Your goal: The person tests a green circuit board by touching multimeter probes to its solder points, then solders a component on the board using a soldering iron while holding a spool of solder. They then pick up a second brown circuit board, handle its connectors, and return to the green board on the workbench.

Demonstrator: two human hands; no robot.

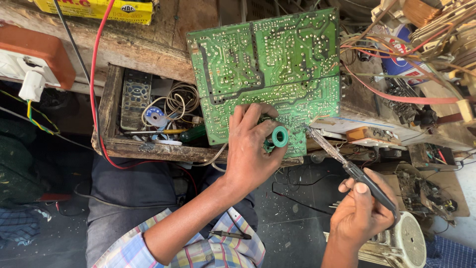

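Green circuit board (270, 69), solder side up, propped over the edge of an open wooden drawer (110, 106) (remote, coiled wire and a screwdriver inside). Left hand (250, 149) resting on the board's lower edge, fingers curled around a small green solder spool (278, 136). Right hand (362, 213) closed around the dark handle of a soldering iron (342, 159), tip touching the board just beside the spool.
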